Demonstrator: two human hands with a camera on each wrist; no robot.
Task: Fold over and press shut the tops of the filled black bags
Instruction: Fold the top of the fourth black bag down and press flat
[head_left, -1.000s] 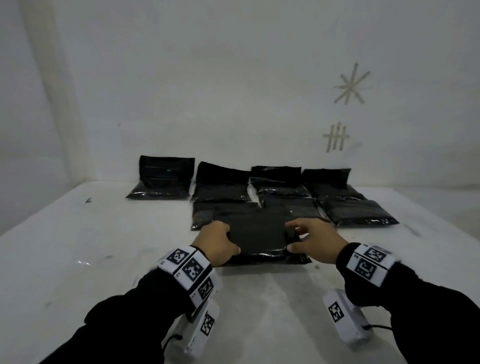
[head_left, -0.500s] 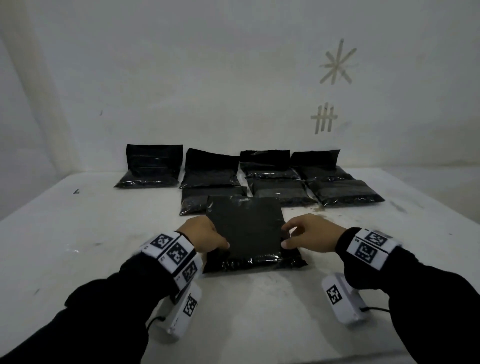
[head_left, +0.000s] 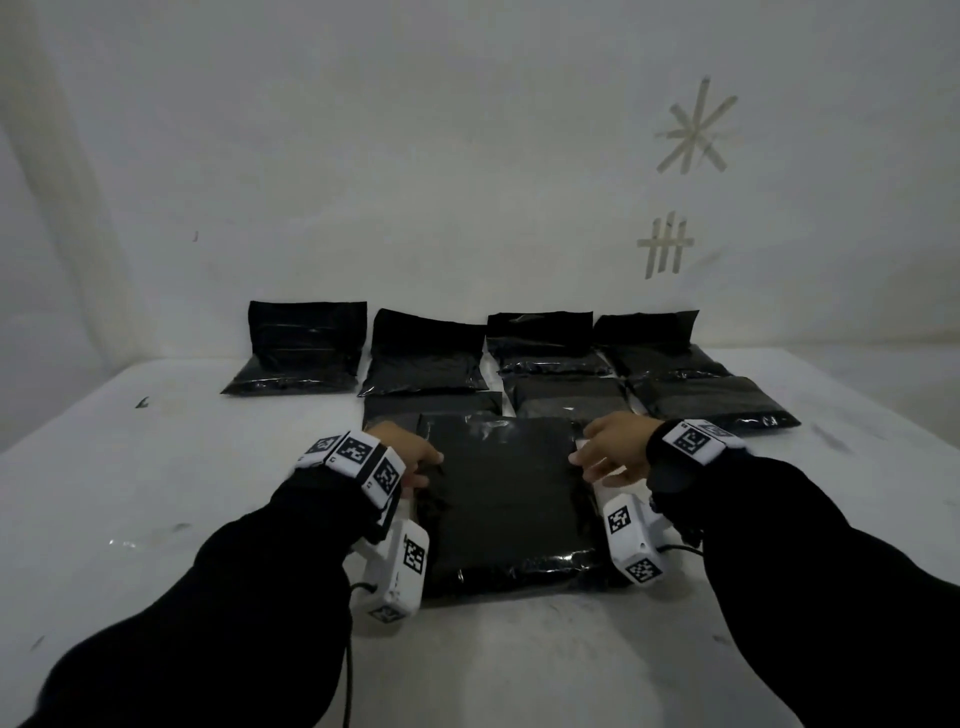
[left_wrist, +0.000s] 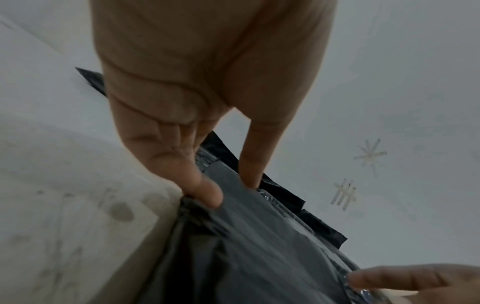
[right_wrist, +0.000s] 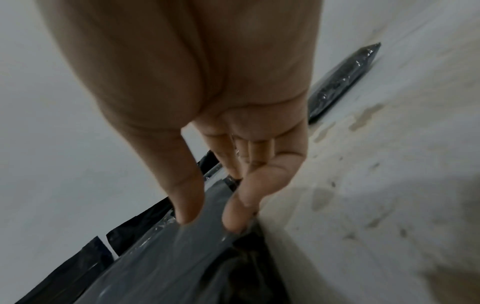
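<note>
Bench (head_left: 156, 519): white, scuffed, grey smudges and dark marks all over; wrist views show blotchy stains close to the hands. White wall (head_left: 415, 156) behind, meets the bench at the far edge. Two tape marks on the wall, right side: an asterisk (head_left: 696, 130) above, a tally/hash shape (head_left: 666, 244) below.

Near bag (head_left: 504, 499): black, glossy plastic, flat and filled, lying on the bench between both hands, front edge wrinkled and catching light. Top flap lies folded over toward the person; surface mostly smooth, creased at the side edges.

Left hand (head_left: 410, 457): grip narrow, thumb on top and fingers (left_wrist: 205, 191) at the bag's left edge, pinching the plastic there. Right hand (head_left: 615, 452): same on the bag's right edge, thumb and fingers (right_wrist: 233, 214) closed on the film.

Other bags (head_left: 561, 353): same black type, in rows behind the near one, against the wall. Back row of four has tops standing up against the wall; one (head_left: 306, 343) sits apart at far left. Second row lies flat, just behind the near bag, partly hidden by it.

Black sleeves (head_left: 234, 597), white marker bands and camera units at both wrists.
</note>
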